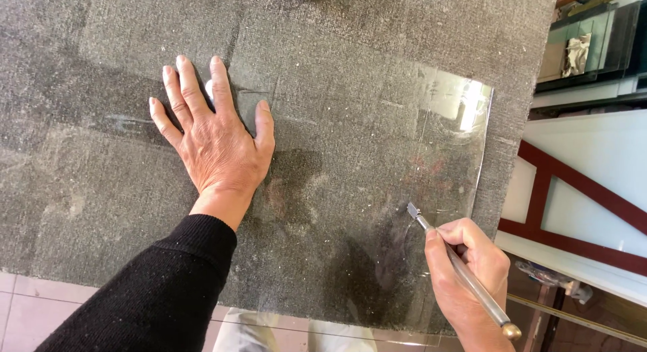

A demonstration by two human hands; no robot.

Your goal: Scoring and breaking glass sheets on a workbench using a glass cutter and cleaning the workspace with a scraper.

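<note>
A clear glass sheet (pixel 350 143) lies flat on a grey felt-covered table (pixel 87 190). My left hand (pixel 212 139) presses flat on the glass, fingers spread, black sleeve behind it. My right hand (pixel 465 271) grips a slim metal glass cutter (pixel 458 264) like a pen. Its small head touches the glass near the sheet's right side, at the near end of a faint scored line running away from me. The glass's right edge catches bright light.
The table's right edge drops off to a white panel with dark red bars (pixel 579 190). Glass panes and shelves (pixel 593 42) stand at the far right. Pink floor tiles (pixel 40 305) show below the table's near edge.
</note>
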